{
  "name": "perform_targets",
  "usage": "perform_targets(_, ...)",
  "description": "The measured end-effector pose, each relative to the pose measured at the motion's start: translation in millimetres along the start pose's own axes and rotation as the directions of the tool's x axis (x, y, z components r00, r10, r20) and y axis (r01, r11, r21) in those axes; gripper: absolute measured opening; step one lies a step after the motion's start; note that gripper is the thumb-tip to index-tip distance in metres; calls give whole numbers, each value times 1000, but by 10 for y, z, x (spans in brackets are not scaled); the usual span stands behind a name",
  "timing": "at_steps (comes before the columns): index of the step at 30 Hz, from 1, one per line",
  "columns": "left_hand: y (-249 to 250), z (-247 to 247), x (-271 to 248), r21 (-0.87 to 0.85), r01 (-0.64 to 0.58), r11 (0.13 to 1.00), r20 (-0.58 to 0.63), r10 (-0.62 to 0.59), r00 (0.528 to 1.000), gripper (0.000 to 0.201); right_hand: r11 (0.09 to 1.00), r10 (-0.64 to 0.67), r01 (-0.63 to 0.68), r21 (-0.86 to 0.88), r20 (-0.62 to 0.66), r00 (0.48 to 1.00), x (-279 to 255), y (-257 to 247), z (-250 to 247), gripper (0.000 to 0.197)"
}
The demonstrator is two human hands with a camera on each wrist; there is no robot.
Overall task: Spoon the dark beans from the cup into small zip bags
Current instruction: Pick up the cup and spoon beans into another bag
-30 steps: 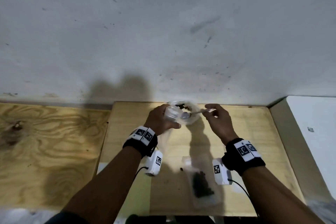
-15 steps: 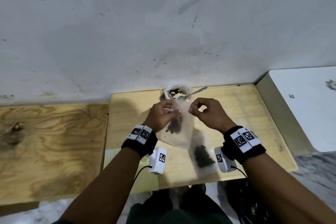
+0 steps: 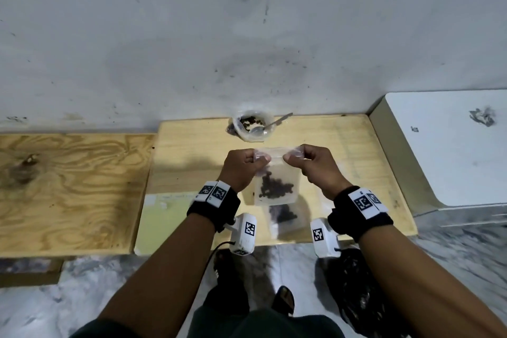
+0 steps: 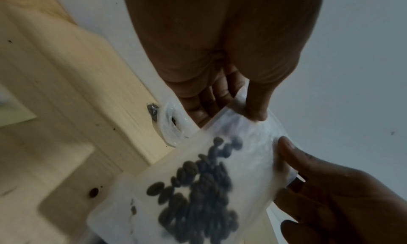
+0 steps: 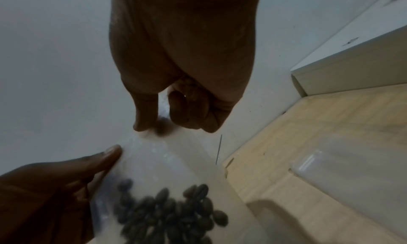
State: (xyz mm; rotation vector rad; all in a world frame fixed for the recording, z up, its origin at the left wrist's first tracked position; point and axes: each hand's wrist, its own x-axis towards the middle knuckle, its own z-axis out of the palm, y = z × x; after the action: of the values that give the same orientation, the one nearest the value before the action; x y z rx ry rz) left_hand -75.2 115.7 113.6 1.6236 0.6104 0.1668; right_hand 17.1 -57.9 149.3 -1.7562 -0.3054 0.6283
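A small clear zip bag with dark beans in its lower half hangs above the pale wooden board. My left hand pinches its top left corner and my right hand pinches its top right corner. The same bag fills the left wrist view, and the bag shows in the right wrist view too. The clear cup with a few dark beans stands at the board's far edge by the wall. A metal spoon rests in it, handle pointing right.
A second bean-filled zip bag lies flat on the board near its front edge. A darker plywood panel adjoins on the left and a white surface on the right. A black plastic bag sits on the marble floor.
The right hand left the spoon in the cup. Both hands brought the bag toward me and now pinch its top edge, farther apart than half a second ago.
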Motion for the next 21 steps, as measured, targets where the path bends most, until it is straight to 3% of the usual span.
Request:
perform_targets(4,-4,145,-167,-9,-27,1000,18,27,999,44,997,70,-71,15,50,996,-133,69,-168,27)
perform_targets(6,-22,227,-240,-48,3,999,18,-2,1000,38,994,98,-100,31,74,992,-191,120,-249,27)
perform_targets(9,-52,311,-364,-177,84,981,-5,-86,996,8,983,137,-144,115,73,988,-270,205,-371,22)
perform_targets(12,-106,337,-478,-281,150,948,14,-152,988,18,969,182,-191,158,74,981,-341,281,-452,17)
perform_targets(18,-171,427,-555,-305,169,937,-90,-205,975,6,976,149,-142,163,-32,988,-424,423,-343,17)
perform_targets(21,-197,420,-531,-438,267,858,-80,-333,940,10,990,117,-119,73,35,993,-478,592,-298,28)
